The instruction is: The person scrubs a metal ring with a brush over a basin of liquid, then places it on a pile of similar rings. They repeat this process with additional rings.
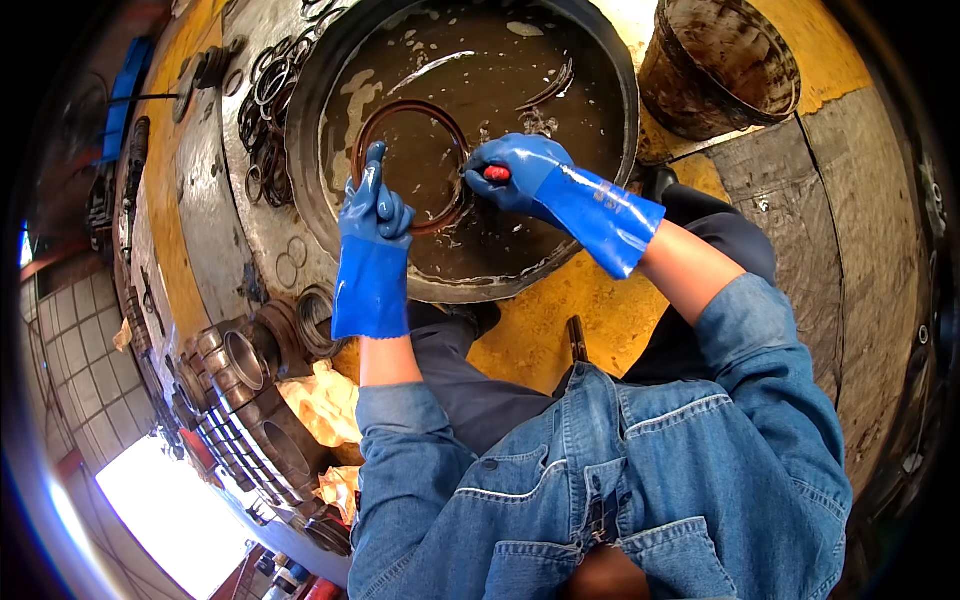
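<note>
A large round dark tub (470,292) of murky brown liquid stands in front of me. Over the liquid is a reddish-brown ring (411,104). My left hand (377,205), in a long blue rubber glove, is closed on the ring's lower left side, with one finger stretched up along it. In a matching glove, my right hand (525,170) is closed round a red-handled tool (496,174). The tool's working end meets or nearly meets the ring's right edge; its kind is hidden by my fingers and the ring.
Several dark rings (270,85) lie heaped left of the tub. Beyond the tub's right side stands a grimy bucket (690,90). Metal cylinder parts (245,360) and brown paper (325,405) are at the lower left. A worn board (870,200) covers the floor at right.
</note>
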### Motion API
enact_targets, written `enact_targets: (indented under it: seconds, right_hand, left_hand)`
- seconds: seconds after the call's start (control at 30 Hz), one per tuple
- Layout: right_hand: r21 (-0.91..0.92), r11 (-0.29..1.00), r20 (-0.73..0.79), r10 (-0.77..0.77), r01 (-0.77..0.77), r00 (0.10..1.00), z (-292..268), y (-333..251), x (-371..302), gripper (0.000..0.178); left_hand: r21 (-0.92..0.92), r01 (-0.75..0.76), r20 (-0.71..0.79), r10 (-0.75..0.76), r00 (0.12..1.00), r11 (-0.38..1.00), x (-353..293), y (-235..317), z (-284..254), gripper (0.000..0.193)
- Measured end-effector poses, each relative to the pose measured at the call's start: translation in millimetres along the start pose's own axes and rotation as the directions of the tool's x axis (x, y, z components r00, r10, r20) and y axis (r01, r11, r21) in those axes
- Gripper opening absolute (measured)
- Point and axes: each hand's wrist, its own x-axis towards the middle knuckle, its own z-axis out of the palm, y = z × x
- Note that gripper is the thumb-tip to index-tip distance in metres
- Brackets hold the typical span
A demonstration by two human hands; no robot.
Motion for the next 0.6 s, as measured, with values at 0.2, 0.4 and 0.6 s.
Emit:
enact_targets:
  seconds: [0.2,0.4,0.6]
  right_hand:
    - [-0.177,0.976,-0.116,-0.145,0.123,0.983,1,18,11,0.017]
    - [0.398,0.900,-0.336,0.322,-0.176,0.885,-2,31,9,0.025]
    - [0.558,0.827,-0.121,0.161,-0.067,0.980,-25,30,23,0.029]
  left_hand:
    - [-0.050,0.106,0.054,-0.103,0.993,0.993,4,-11,-15,0.039]
    - [-0.033,0.081,-0.019,-0.082,0.996,0.996,4,-12,-18,0.050]
    - [-0.019,0.087,-0.033,-0.088,0.996,0.996,4,-12,-14,0.049]
